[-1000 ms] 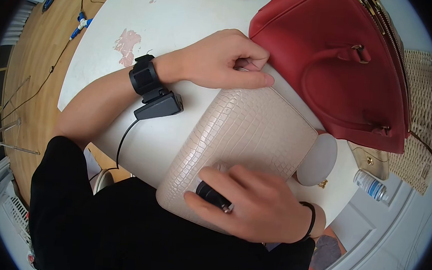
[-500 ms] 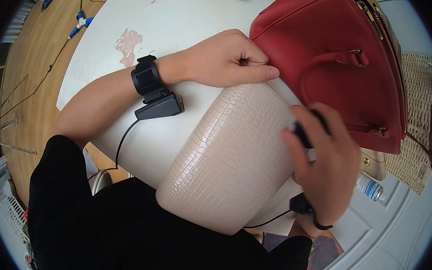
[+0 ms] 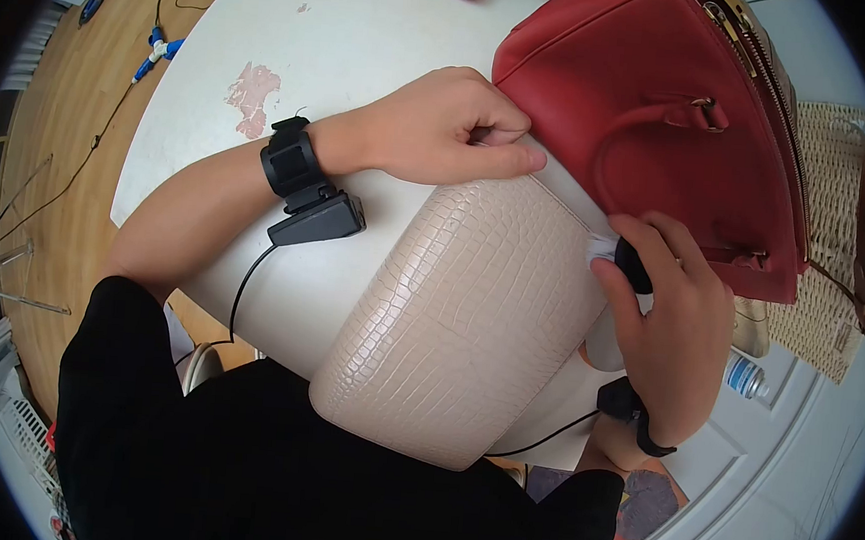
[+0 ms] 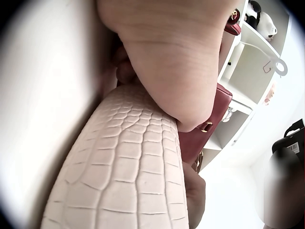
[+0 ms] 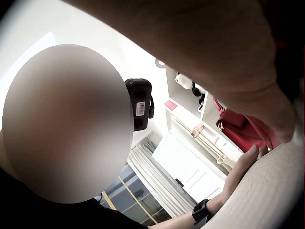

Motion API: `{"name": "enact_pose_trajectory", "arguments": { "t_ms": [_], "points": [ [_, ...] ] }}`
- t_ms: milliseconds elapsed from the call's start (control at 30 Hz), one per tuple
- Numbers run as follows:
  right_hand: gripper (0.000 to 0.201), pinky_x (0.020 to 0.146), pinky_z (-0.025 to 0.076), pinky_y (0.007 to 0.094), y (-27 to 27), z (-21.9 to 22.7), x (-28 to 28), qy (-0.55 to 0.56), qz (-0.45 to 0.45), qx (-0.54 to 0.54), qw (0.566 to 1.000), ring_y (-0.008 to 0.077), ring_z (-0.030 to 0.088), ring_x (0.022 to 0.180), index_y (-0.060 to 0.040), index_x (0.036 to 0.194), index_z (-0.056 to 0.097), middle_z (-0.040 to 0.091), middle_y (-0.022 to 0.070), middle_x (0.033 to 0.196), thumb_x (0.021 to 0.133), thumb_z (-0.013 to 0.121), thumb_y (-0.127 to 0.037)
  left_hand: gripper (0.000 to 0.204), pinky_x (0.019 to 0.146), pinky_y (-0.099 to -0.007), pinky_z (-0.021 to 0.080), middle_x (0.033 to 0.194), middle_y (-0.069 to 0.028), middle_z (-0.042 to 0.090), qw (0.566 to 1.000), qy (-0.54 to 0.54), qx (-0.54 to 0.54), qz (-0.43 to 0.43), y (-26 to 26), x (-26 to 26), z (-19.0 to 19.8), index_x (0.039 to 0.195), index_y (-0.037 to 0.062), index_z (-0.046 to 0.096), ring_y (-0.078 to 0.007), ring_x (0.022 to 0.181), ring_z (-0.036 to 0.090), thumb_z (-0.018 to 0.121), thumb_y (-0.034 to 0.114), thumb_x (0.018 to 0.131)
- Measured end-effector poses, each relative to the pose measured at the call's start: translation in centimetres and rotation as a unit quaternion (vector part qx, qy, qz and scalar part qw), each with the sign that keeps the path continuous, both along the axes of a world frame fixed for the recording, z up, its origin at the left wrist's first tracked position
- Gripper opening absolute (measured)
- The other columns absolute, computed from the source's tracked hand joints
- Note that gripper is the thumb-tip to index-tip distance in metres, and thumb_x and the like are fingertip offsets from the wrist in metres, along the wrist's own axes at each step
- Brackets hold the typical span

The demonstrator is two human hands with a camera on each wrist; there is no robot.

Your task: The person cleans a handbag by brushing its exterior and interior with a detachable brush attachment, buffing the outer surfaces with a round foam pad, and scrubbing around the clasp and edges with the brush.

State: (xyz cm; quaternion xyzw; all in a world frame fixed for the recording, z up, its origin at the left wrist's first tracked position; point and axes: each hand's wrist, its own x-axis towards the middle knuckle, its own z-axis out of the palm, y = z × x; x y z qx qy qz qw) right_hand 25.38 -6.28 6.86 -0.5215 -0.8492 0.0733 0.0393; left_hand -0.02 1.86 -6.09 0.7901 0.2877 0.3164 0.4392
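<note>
A cream crocodile-embossed bag (image 3: 450, 311) lies on the white table in front of me, its glossy rounded side facing left. At its far end my left hand (image 3: 453, 126) grips the bag, fingers curled at the edge and thumb along the top. In the left wrist view the embossed side (image 4: 138, 162) runs up to that hand's palm (image 4: 171, 71). My right hand (image 3: 675, 317) is at the bag's right edge, pinching a small black object (image 3: 633, 267) with a whitish end (image 3: 603, 247) turned toward the bag. The fingers hide part of this object, and its exact kind I cannot tell.
A red handbag (image 3: 607, 72) stands right behind the bag. A pale disc (image 3: 604, 344) lies partly under my right wrist. Beyond the table's right side are a woven basket (image 3: 827, 227) and a blue-and-white can (image 3: 744, 376). Cables run from both wrist cameras.
My right hand, holding the black object, has moved from the bag's near side up and right to its far right edge. The left hand stays at the far end.
</note>
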Motion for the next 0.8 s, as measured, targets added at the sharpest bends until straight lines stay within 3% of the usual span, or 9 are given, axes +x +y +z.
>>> {"name": "enact_pose_trajectory", "arguments": {
  "t_ms": [67, 200, 267, 333, 433, 567, 700, 767, 800],
  "points": [
    [0.033, 0.067, 0.058, 0.0355, -0.3, -0.1, -0.1, -0.043, -0.03, 0.008, 0.999, 0.0276, 0.071, 0.083, -0.0131, 0.11, 0.071, 0.067, 0.0065, 0.114, 0.08, 0.082, -0.018, 0.049, 0.053, -0.0354, 0.029, 0.06, -0.0057, 0.035, 1.0, -0.001, 0.003, 0.0, -0.1, 0.0, 0.1, 0.066, 0.0014, 0.037, -0.0162, 0.055, 0.032, 0.067, 0.02, 0.1],
    [0.035, 0.07, 0.059, 0.0357, -1.0, -1.7, -3.3, 0.092, 0.163, -0.014, 0.982, 0.0238, 0.068, 0.091, -0.0137, 0.11, 0.071, 0.063, 0.0049, 0.118, 0.076, 0.081, -0.013, 0.05, 0.053, -0.0359, 0.028, 0.06, -0.005, 0.033, 1.0, -0.009, 0.006, 0.001, 0.0, 0.1, -0.1, 0.066, 0.0024, 0.035, -0.0167, 0.055, 0.031, 0.067, 0.019, 0.099],
    [0.035, 0.072, 0.059, 0.0356, -1.0, -2.2, -3.6, 0.135, 0.194, -0.021, 0.972, 0.0236, 0.068, 0.092, -0.0137, 0.111, 0.071, 0.063, 0.0052, 0.117, 0.077, 0.081, -0.013, 0.05, 0.053, -0.036, 0.028, 0.06, -0.0049, 0.033, 1.0, -0.005, 0.006, -0.001, 0.0, 0.0, -0.1, 0.066, 0.0025, 0.035, -0.0166, 0.055, 0.031, 0.068, 0.019, 0.099],
    [0.035, 0.071, 0.059, 0.0352, -0.6, -1.8, -3.5, 0.236, 0.241, -0.123, 0.933, 0.0239, 0.069, 0.093, -0.0135, 0.112, 0.071, 0.064, 0.0056, 0.117, 0.078, 0.081, -0.015, 0.05, 0.053, -0.0362, 0.028, 0.06, -0.0048, 0.033, 1.0, -0.003, 0.005, -0.002, 0.0, 0.0, -0.1, 0.066, 0.0026, 0.035, -0.0166, 0.055, 0.03, 0.068, 0.019, 0.099],
    [0.034, 0.066, 0.059, 0.0348, 0.7, -1.3, -1.5, 0.138, 0.15, -0.043, 0.978, 0.023, 0.071, 0.084, -0.0131, 0.113, 0.07, 0.065, 0.0059, 0.115, 0.081, 0.081, -0.018, 0.05, 0.053, -0.0363, 0.028, 0.06, -0.0053, 0.033, 1.0, -0.012, 0.006, 0.002, 0.0, 0.0, -0.1, 0.066, 0.0025, 0.035, -0.017, 0.055, 0.03, 0.067, 0.019, 0.099],
    [0.035, 0.059, 0.058, 0.0334, 0.3, -1.4, -0.3, -0.01, 0.043, 0.081, 0.996, 0.0214, 0.07, 0.071, -0.0144, 0.113, 0.069, 0.066, 0.0045, 0.112, 0.083, 0.081, -0.028, 0.05, 0.053, -0.0363, 0.028, 0.06, -0.0054, 0.033, 1.0, -0.011, 0.007, 0.002, 0.0, 0.0, -0.2, 0.066, 0.0022, 0.035, -0.017, 0.055, 0.03, 0.067, 0.02, 0.1],
    [0.042, 0.048, 0.05, 0.0316, -2.1, -0.6, -1.8, 0.019, 0.131, -0.007, 0.991, 0.0171, 0.063, 0.058, -0.0163, 0.113, 0.067, 0.062, 0.0008, 0.099, 0.084, 0.079, -0.044, 0.05, 0.053, -0.0362, 0.028, 0.061, -0.0051, 0.033, 1.0, -0.013, 0.0, 0.0, 0.0, 0.0, 0.0, 0.066, 0.002, 0.035, -0.0165, 0.055, 0.03, 0.066, 0.021, 0.1],
    [0.044, 0.047, 0.048, 0.0312, -2.4, -0.4, -1.6, 0.08, 0.282, -0.153, 0.944, 0.0161, 0.06, 0.055, -0.0161, 0.114, 0.067, 0.059, 0.0012, 0.097, 0.083, 0.079, -0.046, 0.05, 0.053, -0.0362, 0.028, 0.061, -0.0051, 0.033, 1.0, -0.007, -0.004, -0.001, 0.0, -0.1, 0.0, 0.066, 0.002, 0.035, -0.0165, 0.055, 0.03, 0.066, 0.021, 0.1],
    [0.044, 0.051, 0.05, 0.0308, -2.1, 0.1, -1.3, 0.078, 0.293, -0.192, 0.933, 0.0156, 0.062, 0.061, -0.0162, 0.114, 0.067, 0.058, 0.0021, 0.099, 0.081, 0.081, -0.041, 0.05, 0.053, -0.0362, 0.027, 0.061, -0.0051, 0.033, 1.0, -0.004, -0.006, -0.001, 0.0, -0.1, 0.0, 0.066, 0.002, 0.035, -0.0165, 0.056, 0.029, 0.066, 0.021, 0.1]
  ]
}}
